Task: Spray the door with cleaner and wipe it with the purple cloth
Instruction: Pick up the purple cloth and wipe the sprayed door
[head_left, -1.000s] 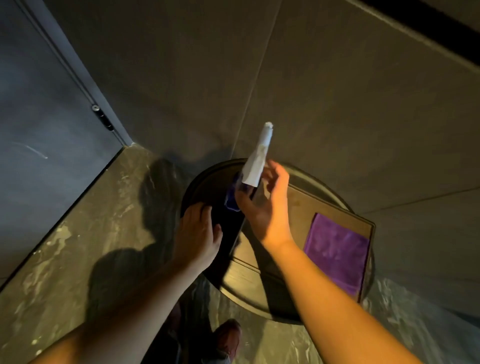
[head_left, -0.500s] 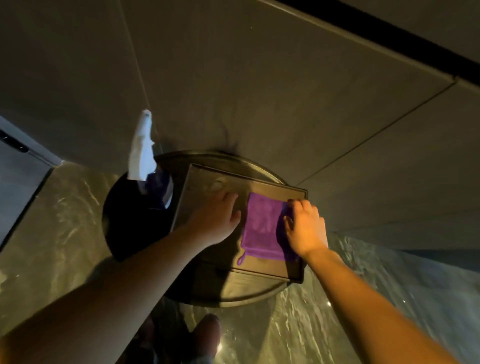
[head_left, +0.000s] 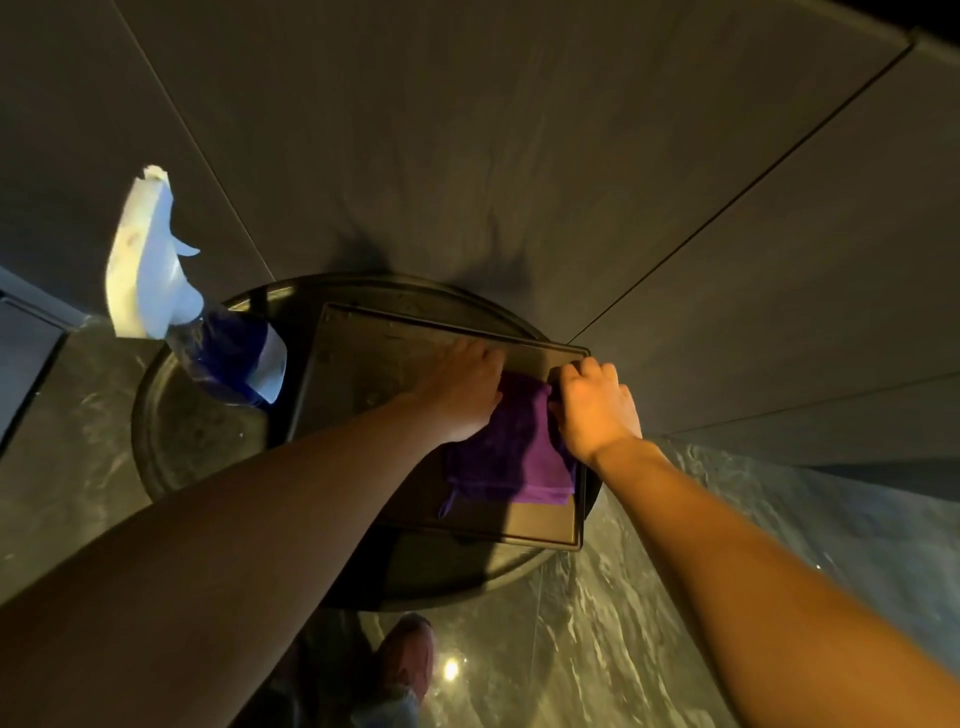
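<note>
The purple cloth (head_left: 511, 454) lies on a dark rectangular tray (head_left: 374, 358) atop a round black table (head_left: 176, 436). My left hand (head_left: 460, 387) rests on the cloth's upper left part, fingers curled onto it. My right hand (head_left: 597, 405) grips the cloth's upper right edge at the tray's far corner. The spray bottle (head_left: 156, 280), white trigger head over blue liquid, stands upright on the table's left side, untouched. The door's edge (head_left: 26, 343) shows at the far left.
A grey panelled wall (head_left: 519, 156) rises straight behind the table. Glossy marbled floor (head_left: 649, 623) surrounds it. My shoe (head_left: 408, 654) shows under the table's near rim.
The spray bottle was set down on the table and my right hand left it. Both hands then moved onto the purple cloth, which is now bunched between them. The view swung right.
</note>
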